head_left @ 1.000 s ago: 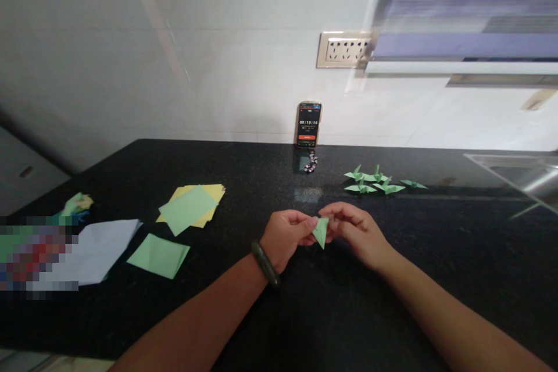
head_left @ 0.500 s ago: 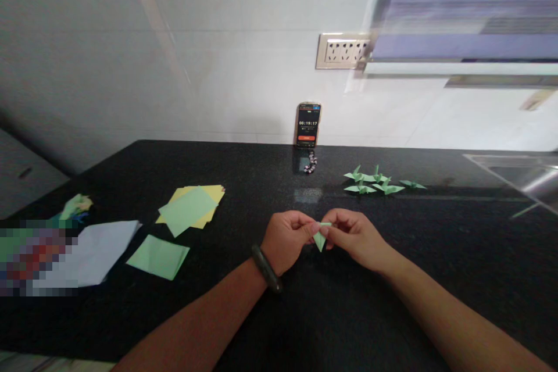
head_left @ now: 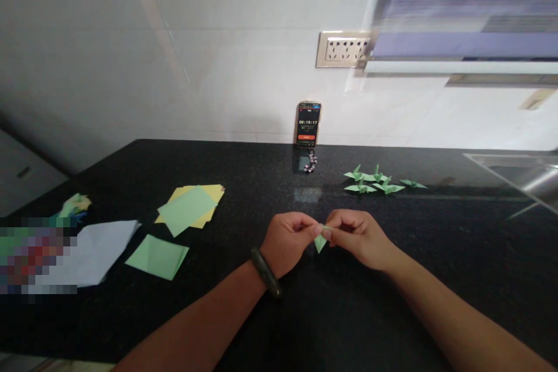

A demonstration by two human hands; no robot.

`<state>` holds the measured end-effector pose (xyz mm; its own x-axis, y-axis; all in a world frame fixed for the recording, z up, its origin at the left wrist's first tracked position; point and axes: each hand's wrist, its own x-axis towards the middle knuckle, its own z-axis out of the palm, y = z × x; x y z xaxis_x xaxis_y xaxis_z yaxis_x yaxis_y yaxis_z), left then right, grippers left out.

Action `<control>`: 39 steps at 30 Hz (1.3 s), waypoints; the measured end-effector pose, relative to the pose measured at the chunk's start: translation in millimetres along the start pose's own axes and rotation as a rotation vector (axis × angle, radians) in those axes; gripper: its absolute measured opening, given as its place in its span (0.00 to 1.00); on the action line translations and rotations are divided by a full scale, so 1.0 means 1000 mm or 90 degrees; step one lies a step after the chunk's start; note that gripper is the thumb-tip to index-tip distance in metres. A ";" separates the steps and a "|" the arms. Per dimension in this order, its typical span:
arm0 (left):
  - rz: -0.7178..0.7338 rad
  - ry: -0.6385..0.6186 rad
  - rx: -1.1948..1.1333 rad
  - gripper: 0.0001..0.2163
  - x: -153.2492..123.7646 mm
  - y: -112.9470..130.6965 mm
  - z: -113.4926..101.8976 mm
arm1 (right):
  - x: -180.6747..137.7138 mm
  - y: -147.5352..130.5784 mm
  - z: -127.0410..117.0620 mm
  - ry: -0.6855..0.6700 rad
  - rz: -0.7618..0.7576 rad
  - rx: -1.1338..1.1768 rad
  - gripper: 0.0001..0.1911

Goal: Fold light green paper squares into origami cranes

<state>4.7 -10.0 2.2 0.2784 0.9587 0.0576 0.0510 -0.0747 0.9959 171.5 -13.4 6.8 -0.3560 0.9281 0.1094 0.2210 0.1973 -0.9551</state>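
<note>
Between my fingertips is a small folded green origami paper (head_left: 320,243), its pointed end hanging down toward the counter. My left hand (head_left: 290,239) pinches its upper left side with thumb and forefinger, and a dark bangle circles that wrist. From the other side my right hand (head_left: 358,237) pinches the upper right edge, its thumb close to the left thumb. The fingers cover most of the paper's top part. Beyond my right hand, several folded green paper cranes (head_left: 375,180) stand in a cluster on the dark counter.
Left of my hands lie a folded green sheet (head_left: 157,257), a stack of yellow and green paper (head_left: 192,209) and white paper (head_left: 98,250). A phone (head_left: 307,124) showing a timer leans on the wall, a beaded strap (head_left: 310,163) below it. A sink (head_left: 523,171) is far right.
My thumbs have drawn closer together over the paper, covering more of its top edge. Its lower point has shifted slightly left and down. The other things stay put.
</note>
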 end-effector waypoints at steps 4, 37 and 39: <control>-0.056 0.026 -0.055 0.08 0.003 0.000 -0.001 | 0.002 0.001 0.001 0.026 0.024 0.010 0.11; -0.101 0.036 -0.165 0.11 0.005 -0.005 0.002 | 0.001 0.008 0.011 0.109 0.004 -0.069 0.12; -0.101 0.018 -0.187 0.11 0.004 -0.003 0.003 | 0.002 0.009 0.011 0.121 0.007 -0.056 0.11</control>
<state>8.6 -7.0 -1.3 0.2627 0.9594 -0.1025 -0.1886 0.1553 0.9697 162.7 -13.2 -4.7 -0.1776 0.9716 0.1562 0.3056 0.2054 -0.9297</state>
